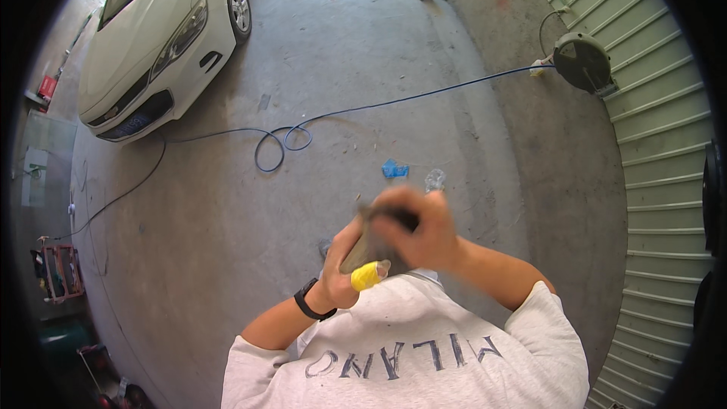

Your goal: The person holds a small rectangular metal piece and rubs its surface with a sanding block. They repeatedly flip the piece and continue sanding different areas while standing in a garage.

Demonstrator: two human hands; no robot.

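Note:
In front of my chest, my left hand point(340, 270) is wrapped round a grey-brown piece point(363, 248) with a pointed upper corner; its exact kind cannot be made out. A yellow wrapping point(369, 276) covers the thumb of that hand, and a dark band point(307, 301) circles the wrist. My right hand point(424, 229), blurred by motion, is curled over the piece's upper right side. Something dark shows beneath its fingers, but blur and the fingers hide what it is.
A white car point(163, 38) stands at the far left. A blue hose point(424, 94) runs looped across the floor from a wall-mounted reel point(581, 63). Blue plastic scrap point(394, 169) and clear plastic point(435, 179) lie just beyond my hands. A red rack point(60, 274) stands left.

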